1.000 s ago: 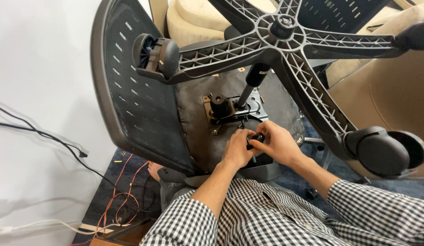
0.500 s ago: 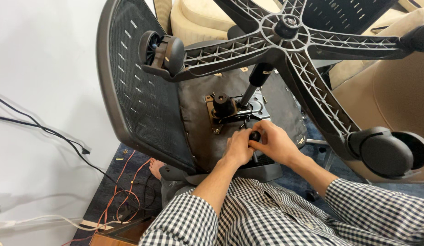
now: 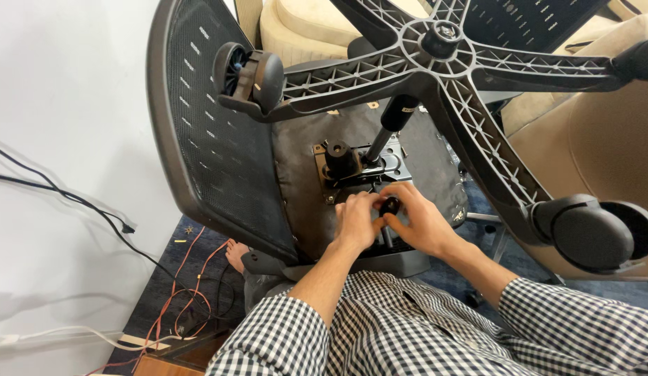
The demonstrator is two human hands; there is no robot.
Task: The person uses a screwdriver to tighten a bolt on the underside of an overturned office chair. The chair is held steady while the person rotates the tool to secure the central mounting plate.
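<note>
A black office chair lies tipped toward me, its star base (image 3: 442,63) and castors up in the air. The underside of the seat (image 3: 303,188) faces me, with a metal mechanism plate (image 3: 390,166) and gas cylinder (image 3: 390,129) in the middle. My right hand (image 3: 421,219) grips a small black knob (image 3: 390,205) just below the plate. My left hand (image 3: 355,223) presses against the same knob from the left, fingers curled around it. Both sleeves are black-and-white checked.
The mesh backrest (image 3: 205,132) stands at the left against a white wall. Two castors (image 3: 247,69) (image 3: 592,233) jut out at left and right. Black and orange cables (image 3: 184,292) trail over the dark carpet. Beige upholstered seats (image 3: 303,28) stand behind.
Both hands have shifted slightly up toward the mechanism plate, still closed around the knob. The view has moved a little; the chair stays put.
</note>
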